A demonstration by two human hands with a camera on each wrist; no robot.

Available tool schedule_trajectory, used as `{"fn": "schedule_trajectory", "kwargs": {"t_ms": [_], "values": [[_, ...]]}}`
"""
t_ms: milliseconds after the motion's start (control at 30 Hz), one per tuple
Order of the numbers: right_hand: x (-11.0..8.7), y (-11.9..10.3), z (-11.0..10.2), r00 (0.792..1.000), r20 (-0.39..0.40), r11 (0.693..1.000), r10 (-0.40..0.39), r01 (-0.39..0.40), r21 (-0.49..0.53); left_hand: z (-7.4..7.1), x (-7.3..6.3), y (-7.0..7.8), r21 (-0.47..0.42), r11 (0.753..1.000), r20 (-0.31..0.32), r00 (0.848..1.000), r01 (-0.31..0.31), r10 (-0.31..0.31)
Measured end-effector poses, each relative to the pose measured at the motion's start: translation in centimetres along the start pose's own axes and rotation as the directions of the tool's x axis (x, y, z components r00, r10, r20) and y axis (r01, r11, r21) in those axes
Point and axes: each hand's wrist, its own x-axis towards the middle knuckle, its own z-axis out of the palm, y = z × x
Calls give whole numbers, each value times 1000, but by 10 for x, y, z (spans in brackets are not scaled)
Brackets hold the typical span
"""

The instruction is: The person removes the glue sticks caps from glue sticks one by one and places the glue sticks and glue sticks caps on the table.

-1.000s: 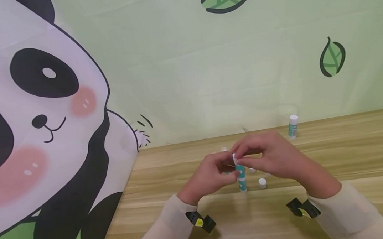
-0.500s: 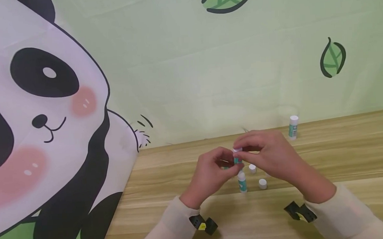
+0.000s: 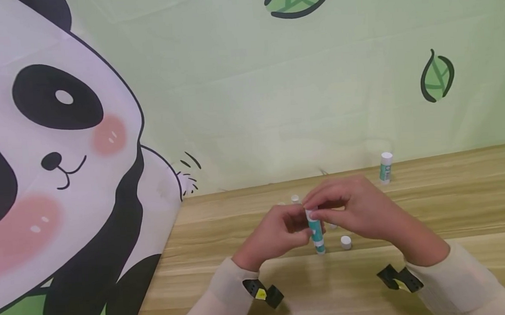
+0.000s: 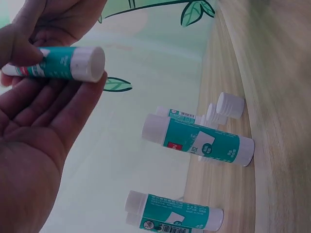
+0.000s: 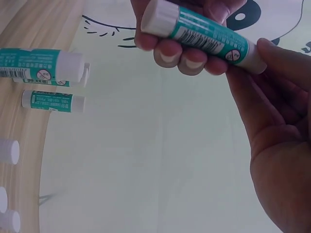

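A teal-and-white glue stick [image 3: 315,232] is held between both hands above the table. My left hand [image 3: 277,231] grips its labelled barrel, thumb on one side and fingers on the other, as the left wrist view also shows. With thumb and forefinger, my right hand [image 3: 356,207] pinches the white upper end, seen in the right wrist view as the glue stick's white end [image 5: 255,60]. Under the held one, partly covered by it in the head view, another glue stick [image 4: 209,143] stands upright on the table. Whether the pinched end is a separate cap I cannot tell.
Loose white caps lie right of the hands, including one cap [image 3: 346,242] near the front. A capped glue stick [image 3: 386,168] stands by the backdrop at the right. More glue sticks [image 5: 51,101] stand behind the left hand. The wooden table [image 3: 224,290] meets a panda-print cloth [image 3: 250,106].
Half a second ago the held glue stick and both hands were slightly higher; now they have come down a little. My right fingers stay on the white end throughout.
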Motion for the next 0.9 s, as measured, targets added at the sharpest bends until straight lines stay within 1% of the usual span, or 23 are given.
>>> {"fn": "schedule_trajectory", "kwargs": {"t_ms": [233, 433, 667, 900], "values": [[-1, 1, -1, 999, 10, 998, -47, 47, 33, -2, -2, -1, -80, 996, 67, 997, -44, 50], [-1, 0, -1, 996, -2, 995, -90, 90, 52, -3, -3, 0, -118, 991, 111, 991, -63, 77], [-2, -2, -3, 992, -78, 993, -103, 107, 52, -5, -2, 1, -103, 993, 133, 988, -63, 77], [-3, -4, -3, 990, -117, 994, -84, 91, 56, -8, -3, -2, -70, 995, 124, 990, -65, 73]]}}
